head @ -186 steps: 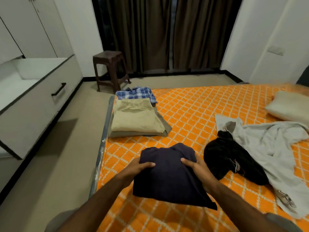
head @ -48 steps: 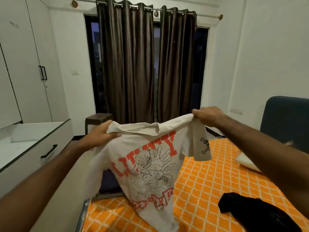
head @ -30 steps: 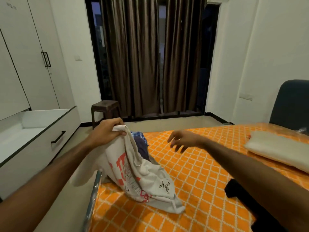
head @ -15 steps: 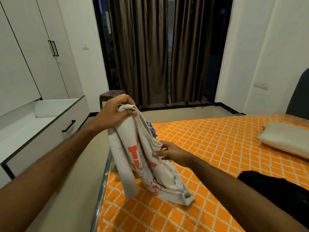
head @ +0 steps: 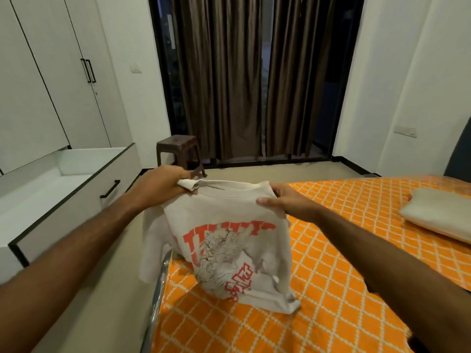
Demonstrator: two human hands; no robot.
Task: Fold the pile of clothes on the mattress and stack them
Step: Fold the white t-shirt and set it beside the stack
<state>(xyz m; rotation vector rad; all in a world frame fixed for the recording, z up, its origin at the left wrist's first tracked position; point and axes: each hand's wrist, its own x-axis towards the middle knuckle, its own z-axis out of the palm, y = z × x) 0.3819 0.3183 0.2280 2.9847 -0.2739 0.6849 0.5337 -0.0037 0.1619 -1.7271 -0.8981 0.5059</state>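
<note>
1. The T-shirt (head: 229,240) hangs in front of me, print side toward the camera, held up by its top edge over the near left corner of the mattress (head: 331,250). Its lower hem has bunched on the orange sheet, so it is only partly in the air.
2. The relation that matters: the top edge runs left to right between my two hands, roughly level, while the shirt's long axis drops straight down from that edge to the mattress. One loose sleeve hangs off the left side, past the mattress edge and over the floor.
3. My left hand (head: 163,187) is clenched on a bunched wad of cloth at the left shoulder. It sits slightly farther out than the other hand.
4. My right hand (head: 283,200) pinches the right shoulder, thumb on the front of the cloth and fingers behind. Both hands are at the shirt's top corners, so neither is markedly nearer to it.
5. My judgement is that the shirt needs laying flat next, and that means carrying it to the right, since open mattress lies that way.
6. A pillow (head: 438,220) rests well apart at the far right; a brown stool (head: 178,151) stands beyond on the floor.
</note>
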